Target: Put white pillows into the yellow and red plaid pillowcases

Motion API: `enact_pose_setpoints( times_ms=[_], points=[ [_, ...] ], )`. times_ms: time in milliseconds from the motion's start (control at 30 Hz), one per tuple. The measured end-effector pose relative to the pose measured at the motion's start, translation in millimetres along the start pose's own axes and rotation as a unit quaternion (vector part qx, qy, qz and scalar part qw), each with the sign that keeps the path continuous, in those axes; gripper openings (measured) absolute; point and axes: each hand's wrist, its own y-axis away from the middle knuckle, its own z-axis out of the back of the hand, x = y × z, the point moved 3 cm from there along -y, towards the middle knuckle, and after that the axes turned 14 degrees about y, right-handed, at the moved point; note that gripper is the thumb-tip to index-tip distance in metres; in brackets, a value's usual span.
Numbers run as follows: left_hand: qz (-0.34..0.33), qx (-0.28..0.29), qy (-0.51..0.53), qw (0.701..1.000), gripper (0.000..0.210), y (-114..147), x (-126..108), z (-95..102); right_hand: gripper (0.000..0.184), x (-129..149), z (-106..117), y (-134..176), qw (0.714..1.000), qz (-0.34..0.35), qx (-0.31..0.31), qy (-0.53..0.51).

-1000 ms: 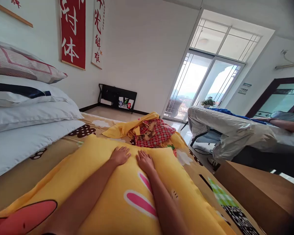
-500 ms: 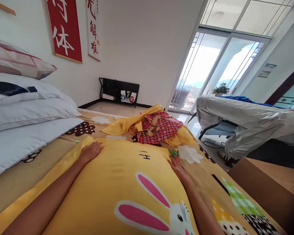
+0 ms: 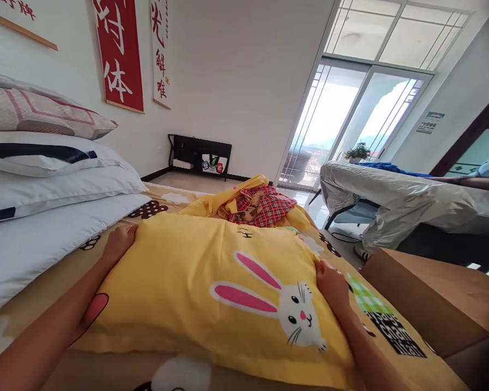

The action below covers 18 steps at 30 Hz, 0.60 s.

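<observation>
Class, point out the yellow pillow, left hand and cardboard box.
Yellow pillow (image 3: pixel 212 271), head view: middle of its printed face.
Left hand (image 3: pixel 120 240), head view: back of the hand.
Cardboard box (image 3: pixel 456 288), head view: its lighter panel.

left hand (image 3: pixel 121 239) curled, right hand (image 3: pixel 333 279) curled, well apart

Reads “附体” on the red scroll (image 3: pixel 120 60), “光解难” on the white scroll (image 3: pixel 161 60), “牌” on the leftmost scroll (image 3: pixel 14 17), “Hi” upside down on the yellow pillow (image 3: pixel 195 277), “cham” on the black bedspread patch (image 3: pixel 396 333).
</observation>
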Motion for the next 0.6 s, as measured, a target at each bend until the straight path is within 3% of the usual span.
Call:
enact_pose_setpoints(
  times_ms=[100, 233, 300, 367, 467, 533, 600],
  points=[
    [0.033, -0.027, -0.004, 0.999, 0.062, -4.5, -14.4, -1.7, 0.053, 3.6, 12.4, 6.1, 0.999, -0.017, 0.006, 0.046],
    [0.058, 0.046, -0.026, 0.997, 0.049, 6.6, -19.2, -27.7, 0.037, 19.4, 7.6, 24.5, 0.995, 0.024, 0.052, 0.083],
    [0.043, 0.045, -0.039, 0.997, 0.043, 5.6, -33.0, -28.3, 0.031, 29.5, 21.4, 21.7, 0.993, 0.034, 0.059, 0.097],
    [-0.004, 0.023, -0.050, 0.998, 0.042, -2.2, -66.3, -18.2, 0.029, 47.1, 51.2, 9.4, 0.993, 0.042, 0.041, 0.103],
    [-0.161, -0.017, -0.039, 0.986, 0.049, -12.7, -148.0, -8.4, 0.037, 99.4, 99.7, -8.9, 0.992, 0.085, -0.023, 0.086],
    [-0.228, -0.006, -0.028, 0.973, 0.053, -10.1, -196.2, -23.6, 0.046, 147.3, 110.8, -6.8, 0.987, 0.131, -0.062, 0.064],
    [-0.240, 0.037, -0.026, 0.970, 0.055, 2.3, -219.1, -56.1, 0.051, 190.9, 97.4, 9.0, 0.983, 0.168, -0.066, 0.045]
  ],
)
